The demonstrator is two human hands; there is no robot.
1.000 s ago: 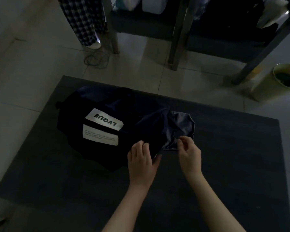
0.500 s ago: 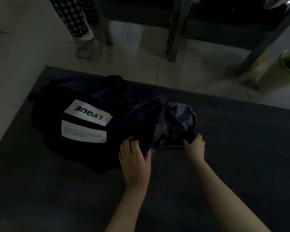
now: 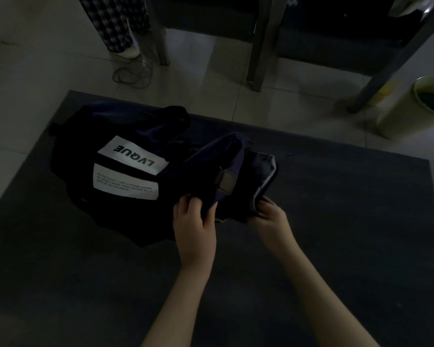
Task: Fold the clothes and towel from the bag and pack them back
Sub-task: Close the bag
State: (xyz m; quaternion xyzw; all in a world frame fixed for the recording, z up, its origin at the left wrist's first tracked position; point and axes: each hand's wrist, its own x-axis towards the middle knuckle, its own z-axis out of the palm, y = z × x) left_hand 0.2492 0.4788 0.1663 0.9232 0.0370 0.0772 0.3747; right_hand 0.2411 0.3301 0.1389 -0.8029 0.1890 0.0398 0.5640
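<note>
vs half a second back: mouth flap of the dark navy fabric bag [image 3: 186, 176] is pulled up higher, and a brown tab [image 3: 226, 182] on its edge is now exposed. The folded grey cloth [image 3: 262, 166] showed a broad pale face then; now only a narrow dark strip with a pale rim. right hand [image 3: 271, 219] has gone from resting at the cloth's near corner to curling over it

bag lies on the left-centre part of the dark grey mat [image 3: 336, 221], long axis about left-right, mouth pointing right and slightly near. White label [image 3: 133, 155] reading LVQUE faces up, text upside down from here. cloth sits at the mouth, just right of the flap, its long edge running near-far

left hand [image 3: 194, 226]: fingers and thumb curled, pinching the flap's near edge. right hand: gripping the cloth's near end

hard to read: scene is very dim. Bag interior not visible, can't tell how far the cloth is inside. fingertips of both hands are buried in fabric. small print on the label is illegible. pale yellow-green bin [image 3: 409, 108] is cut off at the right edge, checked trouser leg [image 3: 115, 23] at the top. metal frame legs [image 3: 257, 46] and a cable [image 3: 133, 71] lie on the far tiles
</note>
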